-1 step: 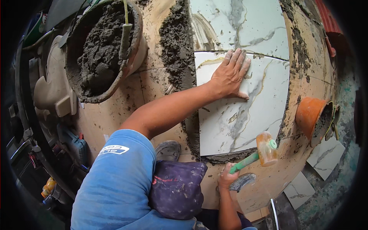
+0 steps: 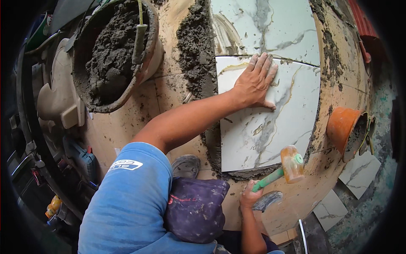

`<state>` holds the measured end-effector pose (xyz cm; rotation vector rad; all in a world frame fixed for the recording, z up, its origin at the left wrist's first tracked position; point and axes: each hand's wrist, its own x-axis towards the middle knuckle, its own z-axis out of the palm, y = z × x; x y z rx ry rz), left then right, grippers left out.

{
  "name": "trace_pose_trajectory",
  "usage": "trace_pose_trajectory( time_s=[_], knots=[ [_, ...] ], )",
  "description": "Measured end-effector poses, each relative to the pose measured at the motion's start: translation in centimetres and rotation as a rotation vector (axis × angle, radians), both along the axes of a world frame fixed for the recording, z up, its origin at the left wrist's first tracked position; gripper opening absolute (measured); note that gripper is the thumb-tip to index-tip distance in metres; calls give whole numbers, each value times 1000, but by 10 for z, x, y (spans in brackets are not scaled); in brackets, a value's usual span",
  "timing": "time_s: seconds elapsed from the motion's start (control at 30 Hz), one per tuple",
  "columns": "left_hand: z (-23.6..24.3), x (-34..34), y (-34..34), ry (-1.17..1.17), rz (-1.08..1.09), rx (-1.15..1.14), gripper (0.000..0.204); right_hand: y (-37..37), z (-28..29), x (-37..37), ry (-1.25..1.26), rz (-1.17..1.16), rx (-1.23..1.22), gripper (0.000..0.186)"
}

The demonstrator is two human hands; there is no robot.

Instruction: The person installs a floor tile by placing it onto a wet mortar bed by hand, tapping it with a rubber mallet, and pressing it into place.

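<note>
White marble-look tile (image 2: 270, 122) with grey and gold veins lies on wet grey mortar bed (image 2: 198, 55). Left hand (image 2: 256, 80) flat on tile's upper corner, fingers (image 2: 264, 65) stretched, nearly together. Right hand (image 2: 249, 195) below tile, fingers closed around green handle of rubber mallet (image 2: 284, 167), head hovering at tile's lower edge. Right fingers partly hidden.

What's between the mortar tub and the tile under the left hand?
In the head view, bare tan floor, then a ridge of dark mortar along the tile's left edge, lie between it and the mortar tub. The left hand presses the tile.
</note>
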<state>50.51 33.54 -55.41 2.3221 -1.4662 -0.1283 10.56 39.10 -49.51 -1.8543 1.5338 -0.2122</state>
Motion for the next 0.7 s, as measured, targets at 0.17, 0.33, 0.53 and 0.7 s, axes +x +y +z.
trace_pose_trajectory(
  time_s=[0.17, 0.33, 0.53, 0.7],
  knots=[
    [-6, 0, 5, -43, 11, 15, 124, 5, 2, 22, 141, 109, 152, 34],
    [-4, -1, 1, -24, 14, 26, 127, -4, 0, 17, -161, -245, 254, 37],
    [-4, 0, 3, -38, 11, 61, 128, -12, 7, 41, 129, 57, 181, 46],
    [-1, -8, -8, -50, 0, 46, 128, -3, -14, 9, 23, -149, 74, 45]
  ],
)
